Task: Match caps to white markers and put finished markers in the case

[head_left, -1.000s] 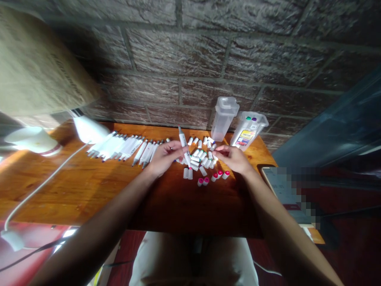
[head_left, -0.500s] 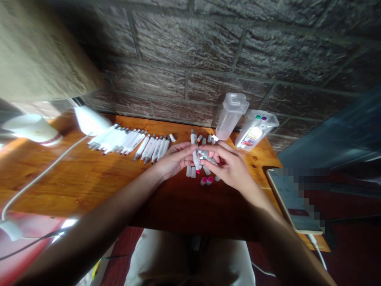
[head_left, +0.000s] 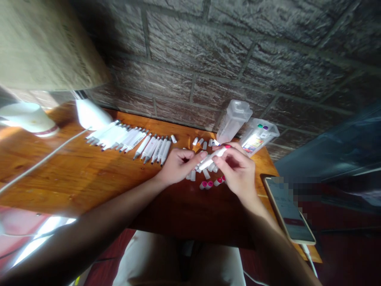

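Observation:
Both my hands meet over a wooden table on one white marker that lies slanted, its pink end up to the right. My left hand pinches its lower end. My right hand wraps fingers round its upper part. Under and around the hands lie several loose white caps, some with pink ends. A row of several white markers lies to the left of my left hand.
Two clear plastic marker cases stand by the brick wall at the back. A phone with a cable lies at the table's right edge. A white lamp base, its cord and a cardboard box sit at left.
The marker stood upright in my left hand; my right hand came across to it, and now both hands hold it tilted, pink end to the upper right.

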A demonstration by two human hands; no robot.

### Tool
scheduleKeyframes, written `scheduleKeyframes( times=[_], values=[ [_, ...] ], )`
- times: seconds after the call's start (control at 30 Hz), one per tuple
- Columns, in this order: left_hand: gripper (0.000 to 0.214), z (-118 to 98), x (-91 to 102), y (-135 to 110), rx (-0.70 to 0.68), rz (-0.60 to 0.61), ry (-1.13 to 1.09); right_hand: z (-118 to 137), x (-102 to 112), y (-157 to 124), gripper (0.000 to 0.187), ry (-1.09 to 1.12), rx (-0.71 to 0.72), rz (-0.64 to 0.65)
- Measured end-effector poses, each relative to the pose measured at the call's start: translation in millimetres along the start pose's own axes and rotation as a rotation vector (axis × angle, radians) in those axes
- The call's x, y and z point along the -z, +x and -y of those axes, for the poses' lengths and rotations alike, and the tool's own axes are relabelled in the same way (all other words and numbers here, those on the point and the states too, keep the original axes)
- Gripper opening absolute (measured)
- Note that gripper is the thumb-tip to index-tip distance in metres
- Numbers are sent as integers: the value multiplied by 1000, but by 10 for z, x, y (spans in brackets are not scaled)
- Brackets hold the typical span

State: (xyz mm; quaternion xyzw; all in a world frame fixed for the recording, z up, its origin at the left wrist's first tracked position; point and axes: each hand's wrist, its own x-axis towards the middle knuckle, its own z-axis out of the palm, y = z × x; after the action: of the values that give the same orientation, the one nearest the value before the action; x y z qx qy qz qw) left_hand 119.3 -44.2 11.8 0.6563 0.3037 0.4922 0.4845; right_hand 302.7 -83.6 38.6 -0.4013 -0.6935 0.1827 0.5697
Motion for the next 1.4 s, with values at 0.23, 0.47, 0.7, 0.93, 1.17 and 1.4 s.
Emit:
scheduleKeyframes(
  times=[0.23, 0.47, 0.7, 0.93, 1.17, 1.4],
  values=[
    [41, -143, 129, 42, -114, -83, 23, -97, 86, 30, 29, 433, -438, 74],
    [35, -141, 98, 19, 205, 421, -302, -50, 25, -19, 29, 533, -506, 241],
    [33, -105, 65, 18, 256, 445, -339, -225, 278, 123, 36, 389, -522, 127],
    [32, -50, 98, 106, 124, 12, -138, -808, 679, 171, 44, -129, -617, 22],
    [36, 43, 97, 123, 90, -21, -93, -831, 387, 72, 29, -217, -581, 280],
    [34, 61, 97, 127, 100, -19, -90, -839, 486, 72, 25, -156, -535, 306]
  ],
)
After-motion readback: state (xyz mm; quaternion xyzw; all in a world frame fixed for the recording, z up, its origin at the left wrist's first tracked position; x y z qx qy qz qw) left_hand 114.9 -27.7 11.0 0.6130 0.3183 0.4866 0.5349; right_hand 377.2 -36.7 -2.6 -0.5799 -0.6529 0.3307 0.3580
